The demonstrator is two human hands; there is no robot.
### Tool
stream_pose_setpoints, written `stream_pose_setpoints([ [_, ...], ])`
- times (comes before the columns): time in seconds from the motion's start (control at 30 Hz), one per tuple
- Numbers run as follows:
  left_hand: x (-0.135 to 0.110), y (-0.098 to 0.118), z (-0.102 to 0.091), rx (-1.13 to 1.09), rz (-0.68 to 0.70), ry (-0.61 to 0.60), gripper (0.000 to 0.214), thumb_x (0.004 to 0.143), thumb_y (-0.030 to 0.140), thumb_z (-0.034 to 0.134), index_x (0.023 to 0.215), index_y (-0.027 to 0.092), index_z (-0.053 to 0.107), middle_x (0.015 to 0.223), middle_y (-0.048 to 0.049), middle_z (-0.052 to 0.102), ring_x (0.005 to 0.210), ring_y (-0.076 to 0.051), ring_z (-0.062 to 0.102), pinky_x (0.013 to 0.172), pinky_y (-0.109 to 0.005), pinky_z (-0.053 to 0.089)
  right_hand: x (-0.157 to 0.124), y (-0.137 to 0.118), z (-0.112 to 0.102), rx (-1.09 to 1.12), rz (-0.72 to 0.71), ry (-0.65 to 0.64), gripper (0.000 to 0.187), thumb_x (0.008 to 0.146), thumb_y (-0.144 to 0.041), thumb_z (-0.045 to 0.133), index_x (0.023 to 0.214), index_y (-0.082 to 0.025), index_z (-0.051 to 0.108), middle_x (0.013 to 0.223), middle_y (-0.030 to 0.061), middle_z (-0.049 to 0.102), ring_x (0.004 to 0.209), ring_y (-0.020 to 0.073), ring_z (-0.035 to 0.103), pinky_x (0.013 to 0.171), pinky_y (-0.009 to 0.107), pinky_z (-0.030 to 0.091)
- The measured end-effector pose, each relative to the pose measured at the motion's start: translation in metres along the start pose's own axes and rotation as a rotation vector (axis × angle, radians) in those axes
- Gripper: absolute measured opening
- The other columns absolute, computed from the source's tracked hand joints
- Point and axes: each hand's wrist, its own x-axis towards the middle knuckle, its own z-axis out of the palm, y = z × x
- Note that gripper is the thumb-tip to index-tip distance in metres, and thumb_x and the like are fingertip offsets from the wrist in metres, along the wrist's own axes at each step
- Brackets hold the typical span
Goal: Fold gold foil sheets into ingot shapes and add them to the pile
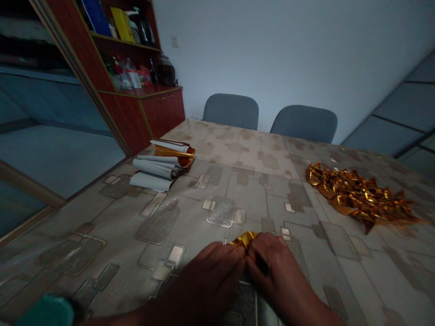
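Observation:
My left hand (209,283) and my right hand (275,271) meet low in the view, close together over the patterned table cover (249,192). Between their fingers is a small piece of crinkled gold foil (244,239), mostly hidden by them. A heap of folded gold foil pieces (356,194) lies on the table to the right, well beyond my right hand. Far to the left of my left hand is a stack of rolled white-backed foil sheets (159,165), with gold showing on the upper roll.
Several grey-blue chair backs (231,111) stand beyond the far table edge. A red wooden shelf cabinet (139,108) holding bottles and packages stands at the far left, and a teal item (45,312) shows at the lower left corner.

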Motion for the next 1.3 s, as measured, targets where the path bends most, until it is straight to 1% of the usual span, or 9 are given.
stream_pose_setpoints([
  [0.1, -0.005, 0.005, -0.001, 0.037, 0.041, -0.032, 0.04, 0.095, 0.019, 0.047, 0.132, 0.004, 0.051, 0.124, -0.0171, 0.07, 0.119, -0.027, 0.063, 0.101, -0.038, 0.052, -0.001, 0.0, -0.002, 0.017, -0.006, -0.008, 0.019, 0.091, -0.015, 0.051, 0.074, -0.022, 0.049, 0.072, 0.0018, 0.058, 0.069, 0.0206, 0.054, 0.066, 0.033, 0.036],
  [0.17, -0.006, 0.005, -0.002, 0.051, 0.055, -0.071, 0.045, 0.092, 0.022, 0.051, 0.132, 0.002, 0.049, 0.126, -0.0184, 0.069, 0.121, -0.028, 0.063, 0.101, -0.037, 0.054, -0.001, 0.0, -0.004, 0.041, -0.006, -0.006, 0.021, 0.095, -0.021, 0.052, 0.074, -0.022, 0.049, 0.072, 0.0014, 0.058, 0.069, 0.0207, 0.055, 0.066, 0.033, 0.036],
  [0.27, -0.008, 0.004, -0.003, 0.049, 0.051, -0.125, 0.051, 0.088, 0.02, 0.056, 0.135, 0.002, 0.047, 0.131, -0.0192, 0.067, 0.128, -0.03, 0.059, 0.102, -0.038, 0.054, -0.002, 0.001, -0.003, 0.051, 0.004, 0.006, 0.025, 0.098, -0.025, 0.053, 0.074, -0.022, 0.048, 0.071, 0.0008, 0.058, 0.069, 0.0204, 0.055, 0.066, 0.032, 0.036],
  [0.43, -0.01, 0.003, -0.001, 0.003, 0.037, -0.159, 0.055, 0.085, 0.015, 0.056, 0.138, 0.004, 0.046, 0.135, -0.019, 0.065, 0.133, -0.029, 0.056, 0.107, -0.039, 0.051, -0.002, 0.002, 0.001, -0.014, 0.011, 0.036, 0.022, 0.091, -0.014, 0.055, 0.072, -0.022, 0.045, 0.071, 0.0005, 0.057, 0.069, 0.0203, 0.055, 0.064, 0.031, 0.035],
  [0.6, -0.009, 0.004, -0.003, -0.009, 0.024, -0.13, 0.048, 0.087, 0.012, 0.052, 0.135, 0.006, 0.049, 0.13, -0.0162, 0.068, 0.129, -0.026, 0.059, 0.107, -0.036, 0.051, -0.001, 0.002, 0.003, -0.062, -0.007, 0.049, 0.02, 0.09, -0.014, 0.054, 0.073, -0.022, 0.046, 0.073, 0.0014, 0.059, 0.069, 0.0207, 0.056, 0.066, 0.032, 0.036],
  [0.87, -0.008, 0.005, -0.002, -0.089, 0.001, -0.145, 0.049, 0.088, 0.014, 0.052, 0.136, 0.008, 0.049, 0.13, -0.0181, 0.068, 0.126, -0.028, 0.061, 0.103, -0.041, 0.055, 0.0, 0.002, 0.004, -0.09, -0.042, 0.08, 0.019, 0.089, -0.014, 0.052, 0.074, -0.022, 0.045, 0.071, 0.0012, 0.058, 0.067, 0.0205, 0.056, 0.065, 0.032, 0.035],
  [0.97, -0.01, 0.005, 0.002, -0.061, 0.014, -0.099, 0.047, 0.09, 0.014, 0.052, 0.136, 0.006, 0.049, 0.129, -0.0174, 0.069, 0.128, -0.027, 0.059, 0.106, -0.039, 0.052, -0.001, 0.002, 0.002, -0.059, -0.047, 0.06, 0.02, 0.091, -0.013, 0.051, 0.074, -0.022, 0.045, 0.072, 0.002, 0.059, 0.068, 0.0201, 0.056, 0.065, 0.031, 0.035],
  [1.13, -0.013, 0.005, 0.004, 0.012, 0.037, -0.11, 0.041, 0.096, 0.019, 0.051, 0.134, 0.005, 0.053, 0.129, -0.0169, 0.069, 0.126, -0.027, 0.061, 0.106, -0.036, 0.052, -0.001, 0.003, 0.003, -0.06, -0.043, 0.035, 0.019, 0.091, -0.012, 0.048, 0.075, -0.022, 0.047, 0.074, 0.0028, 0.059, 0.07, 0.0215, 0.055, 0.066, 0.032, 0.034],
  [1.3, -0.011, 0.005, 0.001, 0.021, 0.068, -0.086, 0.037, 0.097, 0.016, 0.05, 0.132, 0.004, 0.056, 0.127, -0.0167, 0.07, 0.124, -0.026, 0.063, 0.107, -0.035, 0.052, -0.002, 0.004, 0.006, -0.06, -0.047, 0.03, 0.018, 0.09, -0.01, 0.047, 0.076, -0.021, 0.049, 0.076, 0.0035, 0.059, 0.071, 0.0216, 0.054, 0.067, 0.033, 0.033],
])
